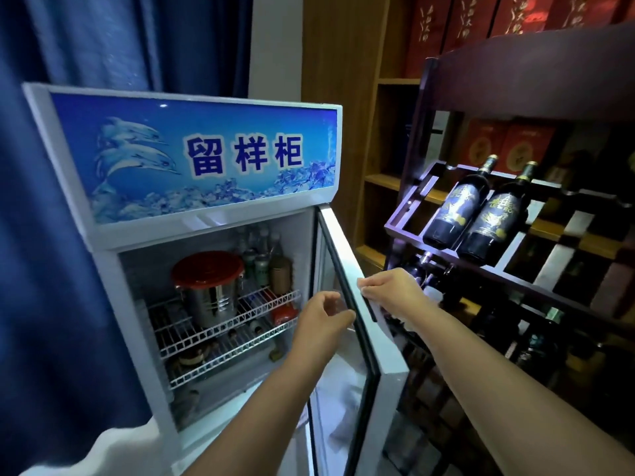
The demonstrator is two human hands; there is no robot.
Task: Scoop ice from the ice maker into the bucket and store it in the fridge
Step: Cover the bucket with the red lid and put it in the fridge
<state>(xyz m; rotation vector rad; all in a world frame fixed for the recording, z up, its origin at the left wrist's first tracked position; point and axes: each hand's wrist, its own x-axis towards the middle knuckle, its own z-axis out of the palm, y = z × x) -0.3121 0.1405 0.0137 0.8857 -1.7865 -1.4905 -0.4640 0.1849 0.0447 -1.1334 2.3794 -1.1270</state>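
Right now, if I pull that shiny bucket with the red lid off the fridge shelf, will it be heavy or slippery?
Likely heavy if full; the red lid hides what is inside the steel bucket. Its polished sides look slippery. On the wire shelf it may snag rather than slide.

Bucket (208, 293) on upper shelf (264, 304) in fridge (113, 304), bottles (280, 269) apparently behind, wine rack (409, 197) right of open door (343, 249).

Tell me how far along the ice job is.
Done, by the look: the lidded bucket, contents hidden, stands on the top shelf of the fridge. In hand: the right hand grips the edge of the open door; the left hand is beside it, grip unclear. Left: shutting the door.
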